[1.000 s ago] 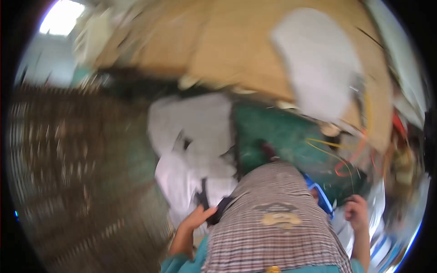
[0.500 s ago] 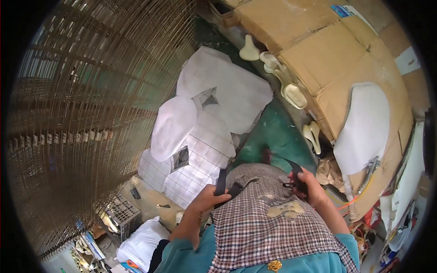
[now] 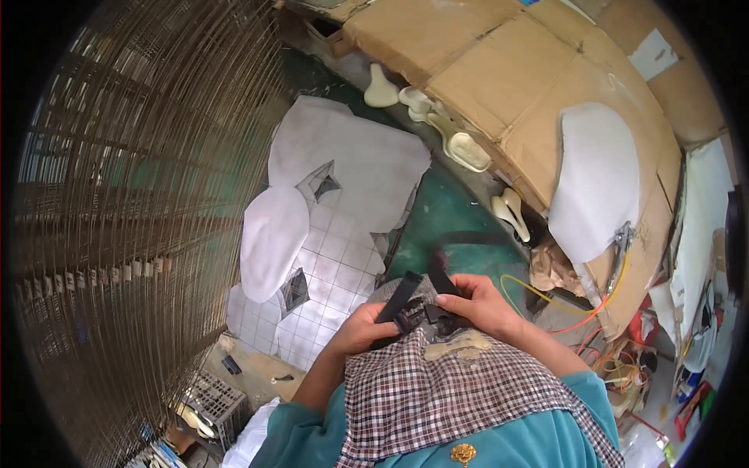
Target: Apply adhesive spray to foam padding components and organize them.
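In front of my waist, my left hand (image 3: 368, 331) closes on one end of a black webbing strap (image 3: 401, 295) with a black buckle part (image 3: 402, 322). My right hand (image 3: 477, 303) pinches the other end, where a second black buckle part (image 3: 438, 315) shows beside the thumb. The two parts are close together; whether they touch I cannot tell. A loose strap tail (image 3: 440, 274) sticks up past my right fingers, blurred toward its tip. Beneath my hands hangs a checked apron (image 3: 421, 390) with a dried pale stain.
Tall wire racks (image 3: 140, 195) fill the left. White fabric pieces (image 3: 355, 164) lie over a wire grid. Pale bicycle saddle shapes (image 3: 468, 151) line the cardboard-covered bench (image 3: 507, 86), which bears a white sheet (image 3: 597, 179) and a spray gun (image 3: 623, 238) with hoses. A grey crate (image 3: 214, 399) stands lower left.
My hands have come together from either side of my waist, bringing the two buckle parts close. The view has shifted, so the surroundings sit further left.
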Available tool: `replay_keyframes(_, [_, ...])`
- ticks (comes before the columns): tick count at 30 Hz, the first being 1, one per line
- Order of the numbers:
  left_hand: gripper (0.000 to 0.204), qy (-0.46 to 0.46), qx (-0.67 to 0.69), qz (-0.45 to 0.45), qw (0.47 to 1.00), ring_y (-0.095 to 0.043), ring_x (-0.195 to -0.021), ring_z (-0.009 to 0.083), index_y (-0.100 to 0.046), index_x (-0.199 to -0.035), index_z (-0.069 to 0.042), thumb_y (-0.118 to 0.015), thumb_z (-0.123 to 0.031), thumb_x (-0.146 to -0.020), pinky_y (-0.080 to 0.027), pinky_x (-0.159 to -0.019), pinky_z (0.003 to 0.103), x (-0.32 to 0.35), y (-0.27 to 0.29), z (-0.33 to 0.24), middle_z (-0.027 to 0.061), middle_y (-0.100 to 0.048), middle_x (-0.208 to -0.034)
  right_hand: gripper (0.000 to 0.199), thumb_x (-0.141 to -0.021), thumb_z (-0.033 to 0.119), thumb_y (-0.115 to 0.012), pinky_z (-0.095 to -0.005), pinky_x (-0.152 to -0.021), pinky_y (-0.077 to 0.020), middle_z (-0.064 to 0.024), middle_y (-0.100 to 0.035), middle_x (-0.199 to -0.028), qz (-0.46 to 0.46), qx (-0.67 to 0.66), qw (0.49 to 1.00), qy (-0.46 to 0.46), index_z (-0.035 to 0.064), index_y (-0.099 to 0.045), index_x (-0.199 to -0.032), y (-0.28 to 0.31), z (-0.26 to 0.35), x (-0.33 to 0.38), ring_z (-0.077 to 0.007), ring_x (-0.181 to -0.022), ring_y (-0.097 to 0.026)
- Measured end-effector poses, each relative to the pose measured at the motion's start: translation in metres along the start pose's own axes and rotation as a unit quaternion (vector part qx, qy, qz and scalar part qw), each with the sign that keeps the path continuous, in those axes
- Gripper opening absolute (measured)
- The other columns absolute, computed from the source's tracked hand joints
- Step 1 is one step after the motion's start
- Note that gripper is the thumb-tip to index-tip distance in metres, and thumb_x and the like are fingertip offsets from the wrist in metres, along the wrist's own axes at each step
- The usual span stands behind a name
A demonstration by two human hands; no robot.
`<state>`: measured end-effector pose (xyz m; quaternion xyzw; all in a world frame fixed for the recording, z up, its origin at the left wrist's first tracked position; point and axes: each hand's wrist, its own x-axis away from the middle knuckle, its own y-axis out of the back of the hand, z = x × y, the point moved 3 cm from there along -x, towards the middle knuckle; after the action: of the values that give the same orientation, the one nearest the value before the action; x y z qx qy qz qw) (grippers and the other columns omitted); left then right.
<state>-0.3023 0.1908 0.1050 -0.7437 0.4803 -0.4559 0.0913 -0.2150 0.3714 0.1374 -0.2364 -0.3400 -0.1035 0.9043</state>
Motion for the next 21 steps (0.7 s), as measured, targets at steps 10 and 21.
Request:
replay_keyframes(10, [0.031, -0.035, 0.138, 0.018, 0.99, -0.058, -0.082, 0.0125, -0.051, -0.108, 0.005, -0.057, -0.006, -0.08, -0.047, -0.076, 0.023, 0.025, 0.02, 0.031, 0.0076, -0.06, -0.095, 0.014, -0.082, 0.015, -0.062, -0.0202, -0.05, -0.0355, 0.0052, -0.05, -0.066, -0.049, 0.14, 0.987, 0.053, 0.0015, -0.057, -0.079, -0.008, -0.019, -0.002, -0.0017, -0.062, -0.042])
replay_keyframes(21, [0.036, -0.056, 0.135, -0.001, 0.989, -0.058, -0.086, 0.013, -0.05, -0.112, 0.005, -0.054, -0.001, -0.077, -0.046, -0.078, 0.024, 0.052, 0.024, 0.053, 0.0078, -0.06, -0.1, 0.014, -0.083, 0.013, -0.062, -0.0172, -0.056, -0.0387, 0.0061, -0.055, -0.072, 0.022, 0.292, 0.944, 0.15, 0.0004, -0.058, -0.086, -0.031, -0.042, -0.009, -0.0001, -0.066, -0.046])
